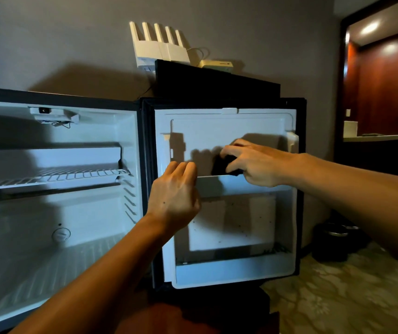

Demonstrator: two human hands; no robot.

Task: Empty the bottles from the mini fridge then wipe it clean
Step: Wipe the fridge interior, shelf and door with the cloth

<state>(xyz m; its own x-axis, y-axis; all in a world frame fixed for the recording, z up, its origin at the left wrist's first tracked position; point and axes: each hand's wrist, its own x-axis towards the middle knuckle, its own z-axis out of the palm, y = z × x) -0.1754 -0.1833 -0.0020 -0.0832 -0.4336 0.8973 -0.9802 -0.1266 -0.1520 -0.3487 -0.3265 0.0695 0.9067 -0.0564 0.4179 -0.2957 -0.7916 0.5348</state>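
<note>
The mini fridge (55,213) stands open with a white inside and a wire shelf (55,178); no bottles show in it. Its door (226,131) is swung open to the right, inner side facing me, with an upper door shelf (248,186) and a lower one (231,271), both bare. My right hand (253,162) grips a dark cloth (224,166) against the door's inner panel just above the upper shelf. My left hand (175,196) holds the left end of the upper shelf, fingers curled over its edge.
White routers (159,44) and a small beige box (217,63) sit on top of the fridge against the wall. A dark round bin (333,242) stands on the patterned carpet to the right. A doorway with a wooden door is at far right.
</note>
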